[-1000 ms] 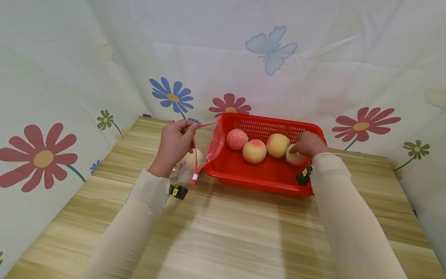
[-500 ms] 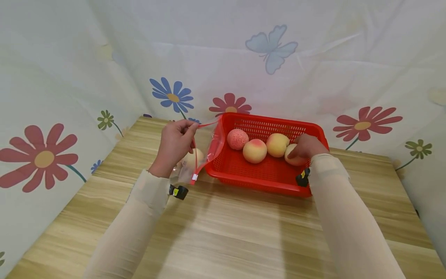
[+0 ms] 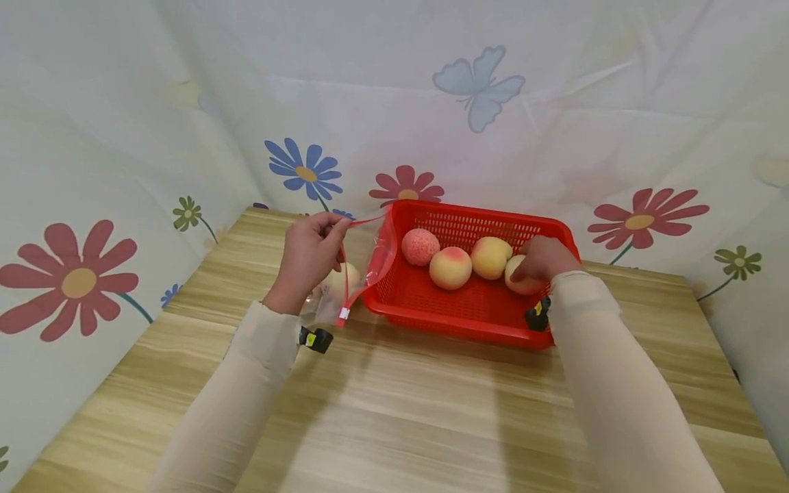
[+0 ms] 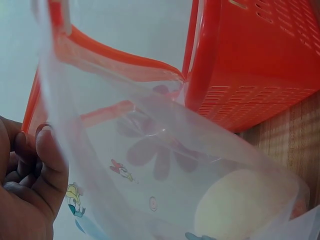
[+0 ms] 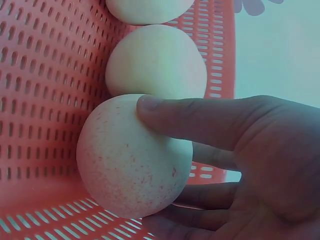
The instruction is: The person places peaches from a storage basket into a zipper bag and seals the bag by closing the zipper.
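My left hand [image 3: 311,253] pinches the red zip edge of a clear plastic zipper bag [image 4: 120,165], whose mouth gapes. Through the film shows a pale peach [image 4: 235,205] low in the bag, beside the basket. The bag's far edge touches the left rim of the red basket [image 3: 456,329]. Inside the basket, at its right end, my right hand [image 3: 545,259] grips a speckled peach [image 5: 132,160], thumb on one side and fingers curled round the other. Against that peach lies a yellow peach [image 3: 491,258]; a blushed peach [image 3: 451,268] and a pink peach [image 3: 420,246] are further left.
The basket stands near the back of a wood-grain table [image 3: 419,418]. Behind and at both sides hangs a white cloth [image 3: 370,89] printed with flowers and a butterfly. A white zip slider [image 3: 344,313] sits on the bag's near corner.
The right hand's fingers have shifted slightly round the peach at the basket's right end, showing more of the thumb. The left hand and the bag have hardly moved.
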{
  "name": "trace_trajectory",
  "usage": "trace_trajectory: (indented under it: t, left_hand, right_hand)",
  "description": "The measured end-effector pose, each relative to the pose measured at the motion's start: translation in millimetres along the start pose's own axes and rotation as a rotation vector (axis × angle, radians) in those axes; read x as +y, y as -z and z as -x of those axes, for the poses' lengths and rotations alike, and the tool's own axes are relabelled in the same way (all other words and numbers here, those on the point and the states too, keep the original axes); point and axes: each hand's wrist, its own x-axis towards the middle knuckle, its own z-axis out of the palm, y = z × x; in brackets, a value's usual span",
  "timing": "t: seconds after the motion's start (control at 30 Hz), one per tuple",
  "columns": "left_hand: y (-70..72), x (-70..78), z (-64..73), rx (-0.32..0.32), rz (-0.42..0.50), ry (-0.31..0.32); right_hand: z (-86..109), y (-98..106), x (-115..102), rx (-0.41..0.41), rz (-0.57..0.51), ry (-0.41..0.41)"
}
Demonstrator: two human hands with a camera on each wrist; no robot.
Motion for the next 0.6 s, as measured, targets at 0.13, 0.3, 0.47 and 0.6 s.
trace_trajectory:
  t: [0.13, 0.3, 0.47, 0.6]
  left_hand:
    - [-0.3, 1.8, 0.0, 0.004, -0.007, 0.002]
    - [-0.9, 3.5, 0.5, 0.003, -0.025, 0.007]
    - [-1.3, 3.3, -0.2, -0.003, -0.025, 0.015]
    - [-1.8, 2.5, -0.8, -0.003, -0.019, 0.018]
  right_hand:
    - [3.3, 6, -1, -0.006, 0.001, -0.009]
    - [8.1, 15, -3, -0.021, -0.018, -0.013]
    - [11.6, 23, -7, -0.009, -0.013, -0.001]
    - [14.8, 26, -11, 0.004, -0.013, -0.001]
